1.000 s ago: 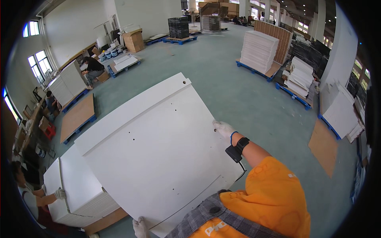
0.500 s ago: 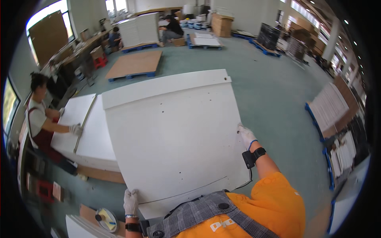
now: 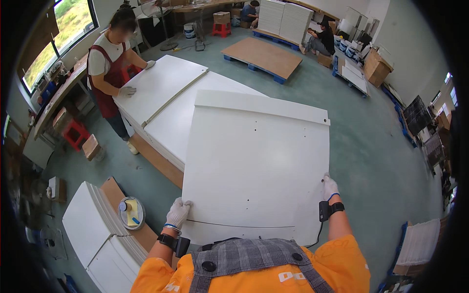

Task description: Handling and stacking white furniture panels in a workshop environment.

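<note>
A large white panel with small drilled holes and a raised strip along its far edge is held in front of my body. My left hand, in a white glove, grips its left edge near the close corner. At the right edge my right hand, gloved too, is closed on the panel. The fingers beneath the panel are hidden on both sides. A thin dark groove runs across its near end. Just beyond and to the left lies a stack of white panels, partly covered by the one I hold.
A person in a dark red apron touches the stack's far-left side. At lower left stand more white panels beside a round container. A board-topped blue pallet lies ahead; two people sit near stacked white sheets.
My view has swung left, so the pallets and the co-worker sit further right. The panel stays in both hands and now lies more squarely before me. The co-worker's hands have shifted on the stack.
</note>
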